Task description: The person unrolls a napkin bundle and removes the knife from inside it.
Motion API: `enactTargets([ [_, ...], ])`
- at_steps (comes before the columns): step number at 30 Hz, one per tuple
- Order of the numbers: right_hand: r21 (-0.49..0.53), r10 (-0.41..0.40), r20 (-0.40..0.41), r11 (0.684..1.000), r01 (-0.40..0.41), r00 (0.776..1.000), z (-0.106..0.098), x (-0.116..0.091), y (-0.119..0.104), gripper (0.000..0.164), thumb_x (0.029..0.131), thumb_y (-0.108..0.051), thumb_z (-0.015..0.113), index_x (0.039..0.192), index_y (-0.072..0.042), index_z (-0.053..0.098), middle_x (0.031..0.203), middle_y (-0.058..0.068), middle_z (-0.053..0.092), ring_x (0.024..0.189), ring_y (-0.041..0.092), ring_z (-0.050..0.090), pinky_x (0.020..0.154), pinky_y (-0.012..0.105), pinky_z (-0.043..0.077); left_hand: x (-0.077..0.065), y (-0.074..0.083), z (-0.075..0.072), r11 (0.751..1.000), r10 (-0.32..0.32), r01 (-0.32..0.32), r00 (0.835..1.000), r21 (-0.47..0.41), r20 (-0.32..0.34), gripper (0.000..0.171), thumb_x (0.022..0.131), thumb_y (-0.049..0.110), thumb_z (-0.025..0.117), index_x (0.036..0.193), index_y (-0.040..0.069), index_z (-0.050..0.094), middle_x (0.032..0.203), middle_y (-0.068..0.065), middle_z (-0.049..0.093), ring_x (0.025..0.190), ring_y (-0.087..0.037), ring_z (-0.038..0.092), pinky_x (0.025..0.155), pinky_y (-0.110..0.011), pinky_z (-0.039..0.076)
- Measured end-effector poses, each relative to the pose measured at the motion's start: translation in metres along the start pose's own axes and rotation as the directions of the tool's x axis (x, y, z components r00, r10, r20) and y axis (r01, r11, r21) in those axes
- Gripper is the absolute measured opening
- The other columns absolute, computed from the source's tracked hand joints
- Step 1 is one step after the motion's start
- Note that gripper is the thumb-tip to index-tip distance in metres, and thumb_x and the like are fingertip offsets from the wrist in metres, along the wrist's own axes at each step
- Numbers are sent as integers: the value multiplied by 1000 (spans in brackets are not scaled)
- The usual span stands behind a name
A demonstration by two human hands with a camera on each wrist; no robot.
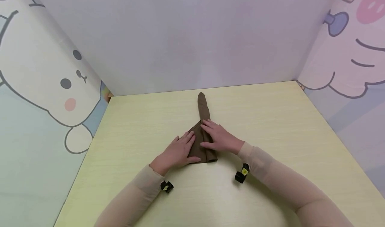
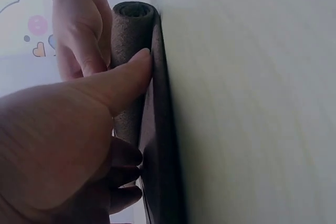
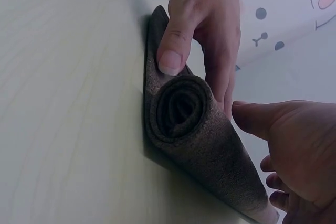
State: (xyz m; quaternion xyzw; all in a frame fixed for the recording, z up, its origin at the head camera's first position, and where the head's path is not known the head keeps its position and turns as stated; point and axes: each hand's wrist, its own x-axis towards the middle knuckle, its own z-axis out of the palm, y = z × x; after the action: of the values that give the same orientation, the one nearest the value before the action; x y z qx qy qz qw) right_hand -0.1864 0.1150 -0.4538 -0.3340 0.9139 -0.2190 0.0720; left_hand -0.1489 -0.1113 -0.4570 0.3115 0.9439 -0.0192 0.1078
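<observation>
A dark brown cloth (image 1: 197, 146) lies on the table, its right side wound into a tight roll (image 1: 204, 110) that points away toward the wall. On the flat, triangular left part rests my left hand (image 1: 175, 152), fingers extended and thumb along the near edge. My right hand (image 1: 222, 139) lies over the roll with its fingers stretched across it, thumb toward the flat part. The right wrist view shows the spiral end of the roll (image 3: 181, 109) beside the left thumb (image 3: 170, 60). In the left wrist view, the left fingertips touch the cloth (image 2: 157, 129).
The pale wood-look table (image 1: 144, 116) stretches around the cloth on every side. A plain light wall (image 1: 192, 39) stands at its far edge, with cartoon-printed panels (image 1: 39, 70) on the left and right. Each sleeved wrist carries a small black camera (image 1: 240, 176).
</observation>
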Motion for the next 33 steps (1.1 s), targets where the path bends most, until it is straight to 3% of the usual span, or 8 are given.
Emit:
enactTargets([
  [10, -54, 32, 33, 998, -30, 999, 4, 5, 0, 81, 91, -52, 59, 149, -2, 32, 158, 14, 19, 146, 32, 12, 106, 62, 25, 2, 2, 2, 1000, -23, 24, 999, -20, 31, 101, 85, 74, 46, 152, 2, 24, 159, -13, 14, 146, -28, 15, 109, -52, 27],
  [33, -20, 36, 40, 999, -35, 999, 4, 3, 2, 88, 88, -53, 63, 150, 0, 28, 159, 15, 16, 145, 30, 15, 107, 59, 26, -6, -7, -1, 999, -4, 5, 1000, -38, 29, 104, 83, 74, 50, 151, 0, 25, 159, -14, 15, 145, -28, 16, 108, -53, 28],
])
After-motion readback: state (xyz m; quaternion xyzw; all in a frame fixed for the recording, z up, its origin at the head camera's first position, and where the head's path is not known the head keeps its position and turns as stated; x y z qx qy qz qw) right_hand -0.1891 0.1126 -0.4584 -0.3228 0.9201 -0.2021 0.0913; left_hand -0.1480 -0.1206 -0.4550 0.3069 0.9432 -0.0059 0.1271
